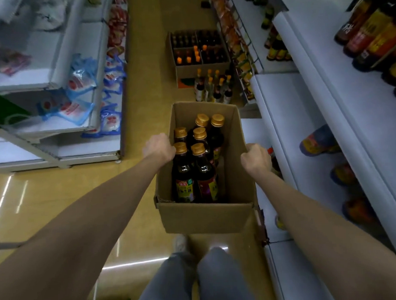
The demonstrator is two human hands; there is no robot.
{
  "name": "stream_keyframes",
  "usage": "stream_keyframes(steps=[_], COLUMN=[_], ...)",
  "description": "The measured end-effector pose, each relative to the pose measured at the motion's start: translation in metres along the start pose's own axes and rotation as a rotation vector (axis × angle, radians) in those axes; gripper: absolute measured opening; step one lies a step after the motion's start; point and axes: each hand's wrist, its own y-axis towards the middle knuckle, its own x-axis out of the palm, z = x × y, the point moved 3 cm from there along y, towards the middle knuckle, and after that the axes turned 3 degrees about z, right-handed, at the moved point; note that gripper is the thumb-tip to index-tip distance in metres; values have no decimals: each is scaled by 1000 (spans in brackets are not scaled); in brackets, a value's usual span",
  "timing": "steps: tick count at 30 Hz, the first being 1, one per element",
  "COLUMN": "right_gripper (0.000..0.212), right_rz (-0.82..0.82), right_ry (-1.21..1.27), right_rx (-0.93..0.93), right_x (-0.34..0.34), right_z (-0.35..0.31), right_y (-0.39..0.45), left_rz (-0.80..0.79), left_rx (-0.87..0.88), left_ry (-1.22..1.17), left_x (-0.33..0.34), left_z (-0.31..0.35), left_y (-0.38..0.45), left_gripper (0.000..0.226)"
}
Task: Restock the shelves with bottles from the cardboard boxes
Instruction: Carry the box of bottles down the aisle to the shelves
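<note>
An open cardboard box (pixel 208 216) is held above the aisle floor in front of my legs. Inside it stand several dark bottles (pixel 184 170) with gold caps and yellow labels. My left hand (pixel 159 149) grips the box's left wall at its top edge. My right hand (pixel 256 158) grips the right wall the same way. White shelves (pixel 303 114) run along the right side, with dark bottles (pixel 372 33) lying on the upper tier.
A second cardboard box (pixel 198 69) of bottles sits farther down the aisle, with a cluster of orange-capped bottles (pixel 215 88) standing on the floor before it. Shelves with blue-and-white bags (pixel 78 91) line the left. The tan floor (pixel 48 200) lies open at left.
</note>
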Motion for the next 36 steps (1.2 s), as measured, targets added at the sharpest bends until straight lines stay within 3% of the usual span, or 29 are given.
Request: stream_keyframes(steps=[21, 28, 36], right_gripper=[24, 24, 33], right_rz=[-85, -87, -53], right_ry=[44, 74, -21], right_rx=[65, 124, 171], right_x=[16, 51, 141], right_z=[-90, -89, -55], right_y=[321, 410, 489], left_rz=[-113, -242, -259], left_rx=[-62, -56, -131], left_ry=[26, 9, 16], left_x=[8, 47, 152], left_z=[113, 139, 141], left_y=[321, 420, 509], left_gripper=[19, 6, 27])
